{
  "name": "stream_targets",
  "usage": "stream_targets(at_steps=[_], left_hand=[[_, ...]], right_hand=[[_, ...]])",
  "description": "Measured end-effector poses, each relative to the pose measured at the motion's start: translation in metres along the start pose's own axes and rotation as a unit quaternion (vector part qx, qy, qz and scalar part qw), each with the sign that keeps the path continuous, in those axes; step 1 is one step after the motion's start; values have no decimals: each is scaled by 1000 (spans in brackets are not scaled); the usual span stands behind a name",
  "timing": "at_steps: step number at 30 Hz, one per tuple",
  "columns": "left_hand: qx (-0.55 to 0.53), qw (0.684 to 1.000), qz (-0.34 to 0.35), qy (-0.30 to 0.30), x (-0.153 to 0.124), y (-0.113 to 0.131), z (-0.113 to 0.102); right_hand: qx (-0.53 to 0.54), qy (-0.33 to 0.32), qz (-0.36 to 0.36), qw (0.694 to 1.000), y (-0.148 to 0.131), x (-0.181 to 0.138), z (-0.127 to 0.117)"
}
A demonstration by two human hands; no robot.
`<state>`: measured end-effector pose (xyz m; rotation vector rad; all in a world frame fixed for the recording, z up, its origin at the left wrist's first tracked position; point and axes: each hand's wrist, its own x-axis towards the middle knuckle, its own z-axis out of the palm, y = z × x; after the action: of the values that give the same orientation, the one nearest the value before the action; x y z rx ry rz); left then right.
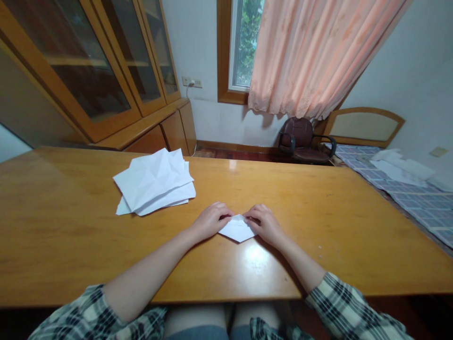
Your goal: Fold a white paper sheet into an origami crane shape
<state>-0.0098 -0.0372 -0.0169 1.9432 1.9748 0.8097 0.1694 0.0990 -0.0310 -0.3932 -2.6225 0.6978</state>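
A small folded sheet of white paper [239, 230] lies on the wooden table in front of me, with one corner pointing toward me. On its left edge my left hand [213, 220] is closed, thumb and fingers pinching the paper near its far side. My right hand [264, 223] pinches the opposite edge in the same way. Both hands rest low at the tabletop, and the fingertips partly hide the far corners of the paper.
A stack of creased white sheets [154, 182] sits on the table [88, 255] to the left. Beyond the table stand a glass-fronted cabinet [141, 106] and a dark red armchair [300, 137]. At the right is a bed with a checked cover [399, 189].
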Motion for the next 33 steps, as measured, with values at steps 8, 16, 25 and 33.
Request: stream_targets(at_steps=[8,16,25,33], left_hand=[[74,996,40,-14,-2,0,-2],[158,981,107,-31,-7,9,-4],[265,954,136,-43,-18,23,1],[350,935,24,-45,-31,54,25]], right_hand=[[-5,1,-52,999,3,-1,-1],[-59,-14,-102,993,1,-5,-4],[-117,-71,-92,986,-21,-13,-17],[-158,-64,-90,981,-26,-13,-19]])
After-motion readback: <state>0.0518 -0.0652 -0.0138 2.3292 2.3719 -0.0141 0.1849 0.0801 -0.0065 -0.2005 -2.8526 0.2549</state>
